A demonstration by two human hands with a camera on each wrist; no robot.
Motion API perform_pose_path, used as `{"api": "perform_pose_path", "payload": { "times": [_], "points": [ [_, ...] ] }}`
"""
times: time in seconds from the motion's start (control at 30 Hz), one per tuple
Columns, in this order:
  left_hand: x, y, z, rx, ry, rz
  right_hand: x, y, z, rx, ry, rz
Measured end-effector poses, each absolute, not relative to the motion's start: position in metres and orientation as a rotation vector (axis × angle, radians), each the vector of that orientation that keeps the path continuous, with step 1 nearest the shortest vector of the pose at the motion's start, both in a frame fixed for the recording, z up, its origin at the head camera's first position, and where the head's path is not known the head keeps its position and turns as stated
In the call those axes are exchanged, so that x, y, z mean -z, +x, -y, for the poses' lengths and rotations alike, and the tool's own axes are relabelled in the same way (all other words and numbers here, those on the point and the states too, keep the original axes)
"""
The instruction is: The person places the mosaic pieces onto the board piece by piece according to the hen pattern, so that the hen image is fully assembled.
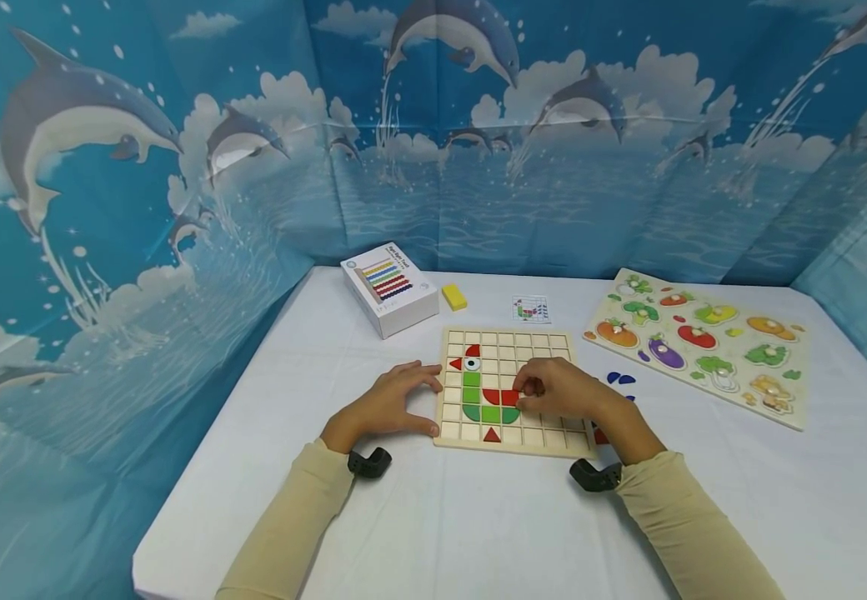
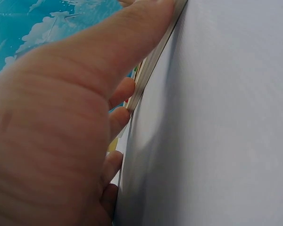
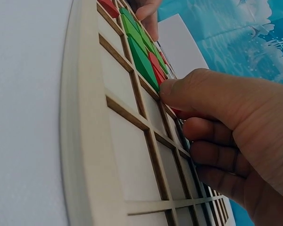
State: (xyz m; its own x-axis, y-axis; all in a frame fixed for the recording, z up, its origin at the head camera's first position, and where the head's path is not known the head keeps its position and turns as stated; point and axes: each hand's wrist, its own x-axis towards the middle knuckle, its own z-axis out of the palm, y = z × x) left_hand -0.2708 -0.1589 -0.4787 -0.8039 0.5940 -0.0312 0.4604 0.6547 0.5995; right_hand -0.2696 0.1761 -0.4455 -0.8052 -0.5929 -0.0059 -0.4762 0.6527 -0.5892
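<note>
Bracing the left rim of a light wooden grid board [image 1: 531,342], the left hand [image 1: 392,402] lies with its fingers spread and its thumb well parted from them near the lower corner. It has hold of nothing; its touch along the edge probably keeps the board from sliding on the white cloth-covered surface [image 1: 478,525]. The right hand [image 1: 564,390] has curled fingers, thumb and fingertip nearly closed at the right end of a flat red wooden piece [image 1: 510,397], apparently pinching it. Much of that grip is hidden, though the right wrist view shows a little red beside the thumb. The piece lies within the grid, above a curved green wooden piece [image 1: 510,415], so the small grip probably serves to seat it without disturbing its neighbours. A red wooden triangle [image 1: 492,435] sits by itself in the bottom row.

Beyond the board, a small printed card [image 1: 530,309] lies face up, likely placed there for easy viewing. A yellow block [image 1: 453,297] rests beside a white cardboard box [image 1: 392,290]. At the right, a wooden vegetable puzzle [image 1: 743,348] takes up much space, with dark blue wooden pieces [image 1: 621,378] near its edge. The right forearm partly covers a loose red piece [image 1: 600,437], which could hinder reaching it.
</note>
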Motion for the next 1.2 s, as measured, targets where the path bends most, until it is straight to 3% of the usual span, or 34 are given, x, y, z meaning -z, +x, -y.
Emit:
{"api": "perform_pose_path", "payload": {
  "times": [0.8, 1.2],
  "points": [
    [0.477, -0.269, 0.158, -0.868, 0.850, -2.641, 0.437, -0.263, -0.205, 0.885, -0.842, -2.740],
    [0.476, -0.268, 0.158, -0.872, 0.833, -2.642, 0.432, -0.219, -0.259, 0.726, -0.636, -2.715]
  ]
}}
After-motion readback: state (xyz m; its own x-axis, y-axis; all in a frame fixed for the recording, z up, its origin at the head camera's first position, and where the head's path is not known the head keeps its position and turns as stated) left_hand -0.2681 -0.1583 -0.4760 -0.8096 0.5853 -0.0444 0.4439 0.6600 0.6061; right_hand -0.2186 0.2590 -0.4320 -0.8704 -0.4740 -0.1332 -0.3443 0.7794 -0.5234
